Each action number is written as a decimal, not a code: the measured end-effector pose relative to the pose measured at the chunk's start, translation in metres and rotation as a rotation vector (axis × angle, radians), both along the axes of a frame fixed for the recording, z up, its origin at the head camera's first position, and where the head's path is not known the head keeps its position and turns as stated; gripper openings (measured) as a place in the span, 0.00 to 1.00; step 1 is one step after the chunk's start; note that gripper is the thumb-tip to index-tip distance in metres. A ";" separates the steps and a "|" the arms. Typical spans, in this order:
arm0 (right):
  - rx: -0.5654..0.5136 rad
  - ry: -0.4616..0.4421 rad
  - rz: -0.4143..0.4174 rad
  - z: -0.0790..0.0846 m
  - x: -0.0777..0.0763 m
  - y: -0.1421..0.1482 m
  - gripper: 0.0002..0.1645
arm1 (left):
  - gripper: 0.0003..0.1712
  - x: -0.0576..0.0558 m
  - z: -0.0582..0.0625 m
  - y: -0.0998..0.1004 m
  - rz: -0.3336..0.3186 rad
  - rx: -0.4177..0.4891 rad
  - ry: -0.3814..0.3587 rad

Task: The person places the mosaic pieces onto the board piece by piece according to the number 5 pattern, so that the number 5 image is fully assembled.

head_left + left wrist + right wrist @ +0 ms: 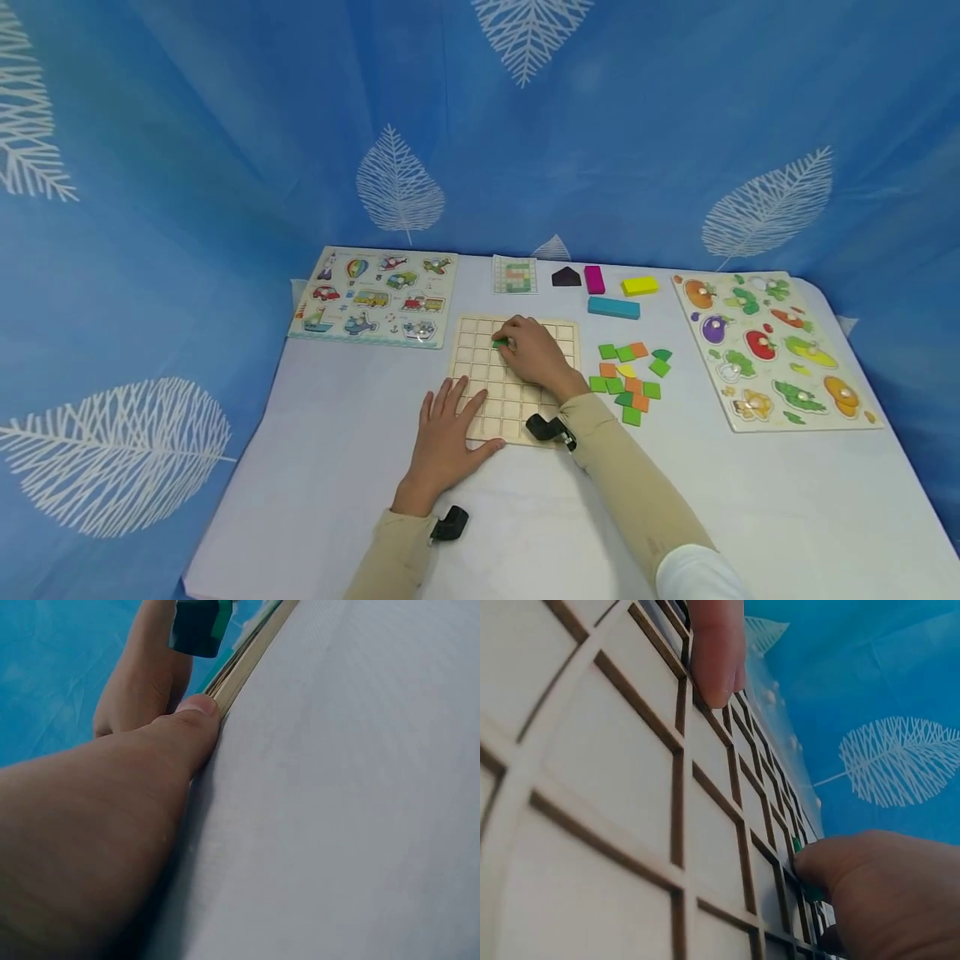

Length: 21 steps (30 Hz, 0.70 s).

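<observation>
A wooden grid board (pixel 491 408) with raised square cells lies on the white table. My right hand (pixel 534 350) reaches over its upper part and pinches a small green tile (pixel 498 342) at a cell. In the right wrist view the green tile (pixel 814 891) shows only partly behind the thumb. My left hand (pixel 444 437) rests on the board's lower left edge with straight, spread fingers. Its thumb (pixel 199 706) touches the board's near edge in the left wrist view.
Green, orange and yellow tiles (pixel 632 416) lie scattered right of the board. Behind it are a pattern card (pixel 514 275) and several coloured blocks (pixel 613 308). A vehicle puzzle (pixel 372 296) lies at left, a vegetable puzzle (pixel 780 350) at right. A blue curtain (pixel 600 167) hangs behind.
</observation>
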State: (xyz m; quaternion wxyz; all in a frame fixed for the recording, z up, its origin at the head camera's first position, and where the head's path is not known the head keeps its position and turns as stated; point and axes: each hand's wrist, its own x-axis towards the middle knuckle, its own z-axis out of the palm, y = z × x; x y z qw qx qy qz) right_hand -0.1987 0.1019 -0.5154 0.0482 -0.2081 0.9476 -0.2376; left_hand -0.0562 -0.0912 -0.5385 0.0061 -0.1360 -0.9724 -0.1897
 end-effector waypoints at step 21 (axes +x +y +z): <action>-0.020 0.032 0.023 0.001 0.002 -0.001 0.17 | 0.48 0.000 0.000 -0.002 -0.002 -0.009 -0.006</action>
